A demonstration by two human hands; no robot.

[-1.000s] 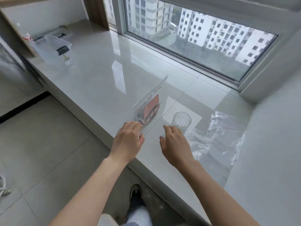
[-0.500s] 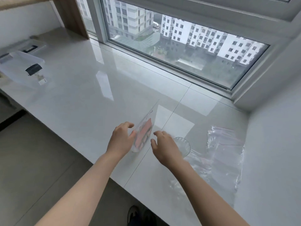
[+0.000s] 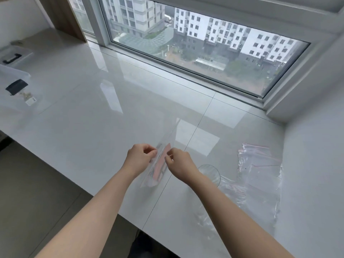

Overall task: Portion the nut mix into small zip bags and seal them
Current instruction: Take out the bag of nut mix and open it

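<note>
- We hold one clear pkg (image 3: 161, 164) between both hands, standing edge-on above the white countertop (image 3: 83, 131), near its front edge.
- L hand (image 3: 140, 158): fingers curled, thumb and forefinger pinching the pkg's left wall near the top.
- R hand (image 3: 178, 163): fingers curled, pinching the opposite wall. In our judgement both pinches are set to pull the mouth apart.
- Contents: a pink/red card insert shows through the film; whether it holds nut mix or spare bags, we cannot tell.
- Clear cup (image 3: 210, 173) stands just right of the R wrist, partly hidden behind it.
- Small zip bags (image 3: 260, 164) w/ red seal lines lie flat further right, on a sheet of clear film (image 3: 247, 207), well apart from the pkg.
- Risk 1: the pkg is thin and slick; an uneven pull could tear a wall or let it slip from one pinch.
- Risk 2: if it opens abruptly, contents may spill onto the glossy top and slide off the front edge.
- Risk 3: the R forearm sits close to the cup; a sideways sweep could knock it over.
- Labels: print on the pkg is too oblique to read. A box (image 3: 14, 84) at far left carries a small white tag, illegible.
</note>
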